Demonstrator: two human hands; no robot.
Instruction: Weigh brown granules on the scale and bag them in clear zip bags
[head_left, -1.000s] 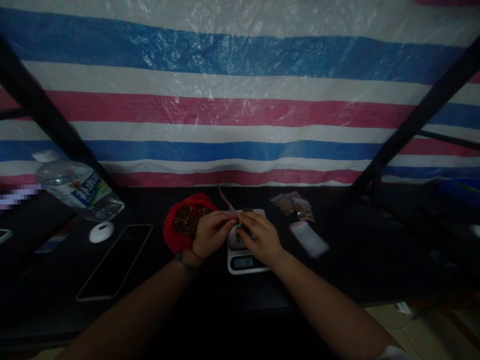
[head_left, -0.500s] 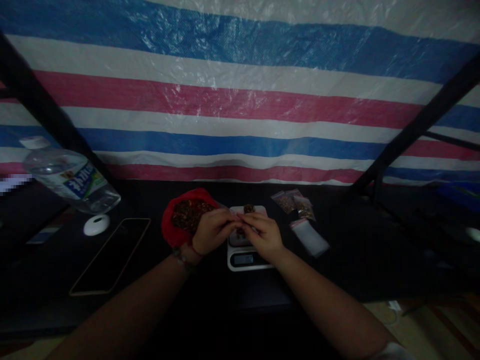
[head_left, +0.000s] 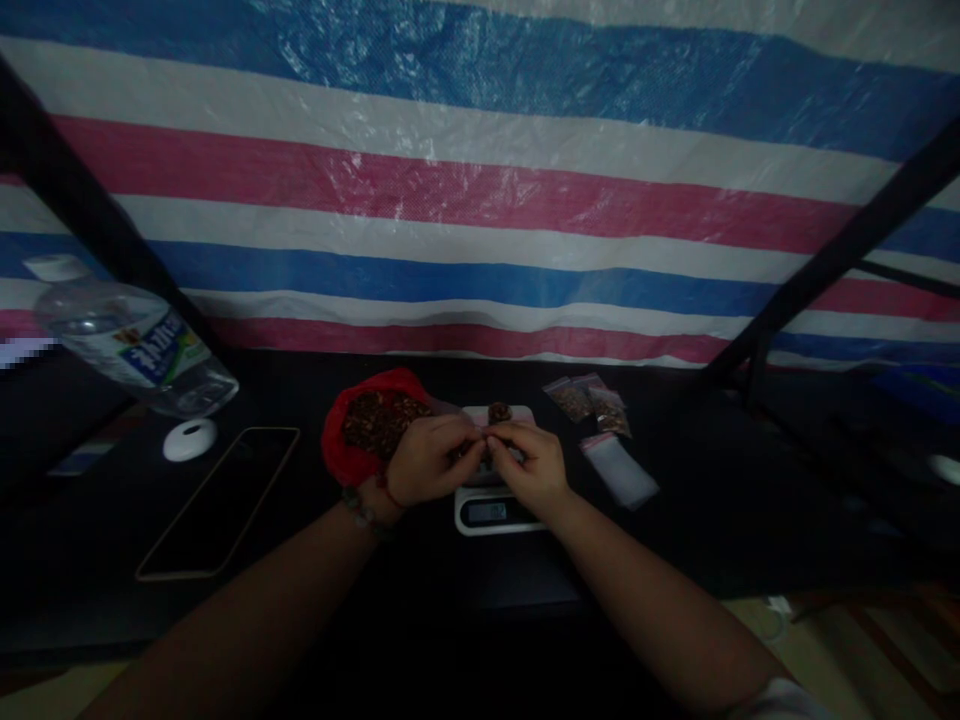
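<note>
The left hand (head_left: 429, 468) and right hand (head_left: 529, 465) are brought together over the scale (head_left: 491, 512), fingertips pinched on a small bag (head_left: 484, 447) — mostly hidden between them. A red bag (head_left: 352, 445) of brown bits lies just left; filled packets (head_left: 589, 402) and an empty one (head_left: 619, 470) — to the right.
</note>
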